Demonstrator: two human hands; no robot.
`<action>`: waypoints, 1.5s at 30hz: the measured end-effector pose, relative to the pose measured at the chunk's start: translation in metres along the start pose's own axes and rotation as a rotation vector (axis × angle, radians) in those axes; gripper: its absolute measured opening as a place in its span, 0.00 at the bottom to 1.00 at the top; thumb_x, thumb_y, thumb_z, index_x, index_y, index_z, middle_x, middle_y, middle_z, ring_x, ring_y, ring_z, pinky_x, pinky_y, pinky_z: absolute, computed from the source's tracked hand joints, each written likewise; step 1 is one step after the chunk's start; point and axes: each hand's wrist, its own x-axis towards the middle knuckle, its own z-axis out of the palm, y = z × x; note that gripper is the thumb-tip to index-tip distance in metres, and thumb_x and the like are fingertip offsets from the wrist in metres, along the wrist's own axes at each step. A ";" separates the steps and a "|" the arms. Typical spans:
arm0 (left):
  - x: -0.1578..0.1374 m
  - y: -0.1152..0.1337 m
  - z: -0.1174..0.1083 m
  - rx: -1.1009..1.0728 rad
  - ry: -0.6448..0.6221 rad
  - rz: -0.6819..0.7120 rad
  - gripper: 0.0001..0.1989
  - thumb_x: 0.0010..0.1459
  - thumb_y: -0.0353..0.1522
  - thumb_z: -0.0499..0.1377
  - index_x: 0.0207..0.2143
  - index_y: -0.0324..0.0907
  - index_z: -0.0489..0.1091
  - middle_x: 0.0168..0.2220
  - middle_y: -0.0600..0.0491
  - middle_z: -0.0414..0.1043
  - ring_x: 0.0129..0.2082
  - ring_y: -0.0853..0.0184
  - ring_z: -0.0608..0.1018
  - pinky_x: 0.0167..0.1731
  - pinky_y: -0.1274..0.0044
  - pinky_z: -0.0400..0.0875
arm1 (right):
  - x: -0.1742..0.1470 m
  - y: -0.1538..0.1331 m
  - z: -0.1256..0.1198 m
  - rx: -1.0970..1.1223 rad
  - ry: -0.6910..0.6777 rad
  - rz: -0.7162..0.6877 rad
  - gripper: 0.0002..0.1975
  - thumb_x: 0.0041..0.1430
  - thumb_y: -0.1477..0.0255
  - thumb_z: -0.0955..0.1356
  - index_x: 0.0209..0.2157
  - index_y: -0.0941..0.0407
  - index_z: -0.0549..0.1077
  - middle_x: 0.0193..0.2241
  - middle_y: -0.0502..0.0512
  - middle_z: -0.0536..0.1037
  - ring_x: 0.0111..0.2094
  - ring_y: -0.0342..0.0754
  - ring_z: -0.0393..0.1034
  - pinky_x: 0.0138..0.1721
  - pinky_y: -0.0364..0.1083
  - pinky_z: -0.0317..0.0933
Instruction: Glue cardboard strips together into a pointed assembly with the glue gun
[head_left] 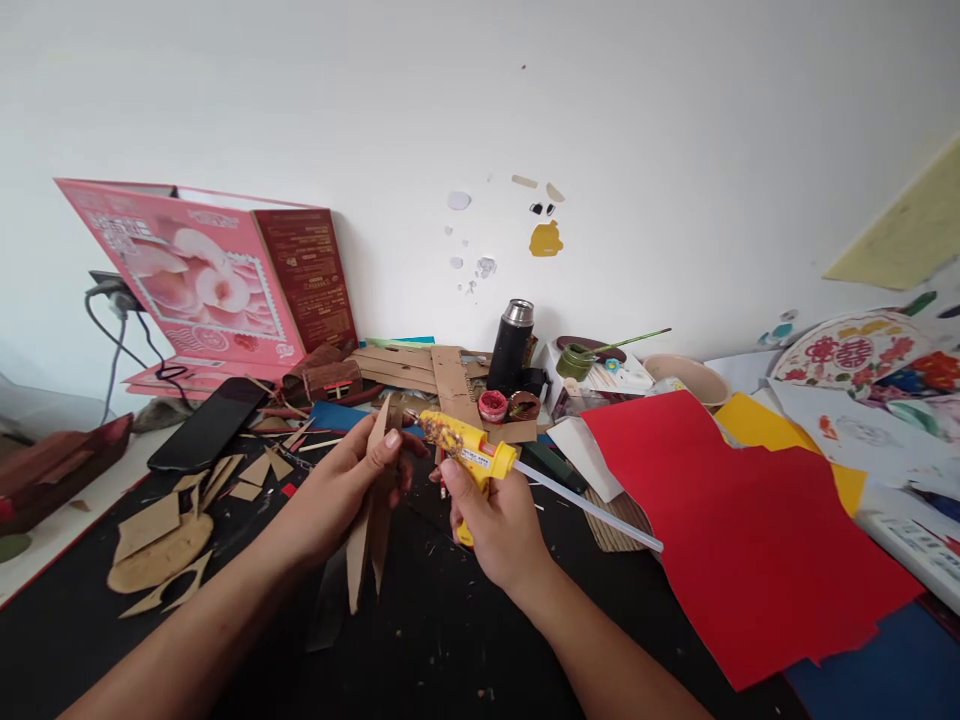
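Note:
My right hand [499, 520] is wrapped round a yellow hot glue gun [457, 440]. A long, whitish glue stick [585, 498] juts from the gun's back end. The brown-stained nozzle points left, close to the cardboard; whether it touches I cannot tell. In my left hand [364, 480] are narrow brown cardboard pieces [365, 550], pinched near their top and hanging with their lower ends apart. Some of my left fingers are hidden behind the cardboard. Beneath both hands lies the black work surface [427, 640].
Cardboard scraps [161, 530] and a black phone [210, 422] lie on the left, before a pink box [217, 280]. A black thermos [512, 350] stands at the back near a green paint jar [575, 362]. Red paper [735, 530] covers much of the right side.

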 end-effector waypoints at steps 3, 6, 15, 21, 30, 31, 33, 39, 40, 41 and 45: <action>0.002 -0.001 0.001 -0.116 0.052 -0.029 0.28 0.51 0.52 0.76 0.44 0.43 0.76 0.32 0.55 0.78 0.28 0.69 0.74 0.29 0.78 0.71 | -0.001 0.001 0.000 -0.027 0.009 0.007 0.24 0.69 0.47 0.70 0.37 0.56 0.76 0.21 0.47 0.70 0.19 0.42 0.64 0.20 0.40 0.59; 0.003 -0.001 0.001 -0.159 0.079 -0.061 0.27 0.44 0.41 0.80 0.45 0.44 0.78 0.38 0.54 0.80 0.30 0.69 0.76 0.32 0.77 0.73 | -0.002 0.000 -0.001 -0.084 0.013 0.026 0.25 0.70 0.46 0.69 0.36 0.56 0.77 0.20 0.48 0.70 0.19 0.44 0.64 0.20 0.41 0.59; 0.000 -0.001 -0.001 -0.006 -0.046 -0.052 0.27 0.52 0.43 0.76 0.50 0.42 0.74 0.29 0.56 0.76 0.27 0.67 0.74 0.29 0.77 0.69 | -0.004 -0.004 -0.002 -0.248 0.018 -0.038 0.26 0.70 0.44 0.67 0.38 0.53 0.79 0.19 0.49 0.71 0.23 0.50 0.71 0.22 0.44 0.63; -0.001 -0.003 -0.003 -0.051 -0.042 -0.049 0.29 0.53 0.41 0.76 0.55 0.43 0.74 0.33 0.53 0.78 0.30 0.64 0.77 0.33 0.74 0.73 | -0.007 -0.010 -0.001 -0.313 0.003 -0.085 0.22 0.72 0.51 0.68 0.30 0.51 0.77 0.17 0.50 0.71 0.23 0.51 0.71 0.23 0.45 0.61; -0.002 -0.002 -0.003 -0.105 -0.060 -0.053 0.36 0.51 0.40 0.78 0.60 0.42 0.73 0.32 0.54 0.78 0.29 0.65 0.77 0.31 0.76 0.74 | -0.004 -0.014 0.001 -0.375 -0.034 -0.186 0.17 0.74 0.58 0.67 0.37 0.52 0.82 0.33 0.57 0.85 0.40 0.57 0.83 0.40 0.49 0.72; -0.002 -0.001 -0.003 -0.106 -0.060 -0.053 0.36 0.51 0.39 0.78 0.60 0.42 0.73 0.31 0.54 0.78 0.29 0.66 0.77 0.31 0.76 0.74 | -0.004 -0.013 0.001 -0.381 -0.043 -0.194 0.16 0.75 0.58 0.67 0.39 0.52 0.83 0.36 0.58 0.86 0.41 0.58 0.83 0.42 0.50 0.72; -0.002 0.001 -0.003 -0.102 -0.061 -0.054 0.35 0.50 0.38 0.77 0.60 0.42 0.73 0.31 0.54 0.78 0.28 0.66 0.77 0.30 0.76 0.74 | -0.004 -0.012 0.001 -0.388 -0.049 -0.196 0.16 0.75 0.58 0.67 0.41 0.52 0.83 0.38 0.58 0.87 0.42 0.57 0.83 0.44 0.50 0.72; -0.002 0.000 -0.002 -0.077 -0.079 -0.035 0.30 0.53 0.39 0.76 0.56 0.41 0.74 0.30 0.54 0.77 0.28 0.66 0.76 0.30 0.76 0.72 | -0.004 -0.013 0.000 -0.432 -0.026 -0.227 0.17 0.75 0.59 0.67 0.38 0.52 0.83 0.32 0.55 0.85 0.33 0.54 0.80 0.40 0.49 0.71; -0.002 -0.001 -0.003 -0.072 -0.081 -0.035 0.29 0.53 0.39 0.75 0.55 0.42 0.74 0.30 0.54 0.77 0.28 0.66 0.76 0.30 0.76 0.72 | -0.004 -0.014 0.000 -0.446 -0.022 -0.234 0.17 0.75 0.59 0.66 0.37 0.52 0.83 0.31 0.55 0.84 0.32 0.54 0.79 0.39 0.49 0.71; -0.002 -0.001 -0.003 -0.067 -0.083 -0.035 0.28 0.53 0.39 0.75 0.55 0.42 0.74 0.30 0.54 0.77 0.28 0.66 0.76 0.30 0.76 0.72 | -0.004 -0.014 0.000 -0.458 -0.017 -0.240 0.18 0.75 0.59 0.66 0.37 0.53 0.82 0.30 0.55 0.83 0.32 0.53 0.78 0.39 0.49 0.71; -0.002 -0.001 -0.003 -0.042 -0.094 -0.031 0.22 0.54 0.40 0.75 0.47 0.43 0.74 0.29 0.54 0.77 0.28 0.65 0.76 0.30 0.76 0.71 | -0.004 -0.015 -0.001 -0.459 -0.006 -0.238 0.18 0.75 0.58 0.66 0.36 0.53 0.81 0.30 0.55 0.82 0.32 0.54 0.77 0.38 0.49 0.69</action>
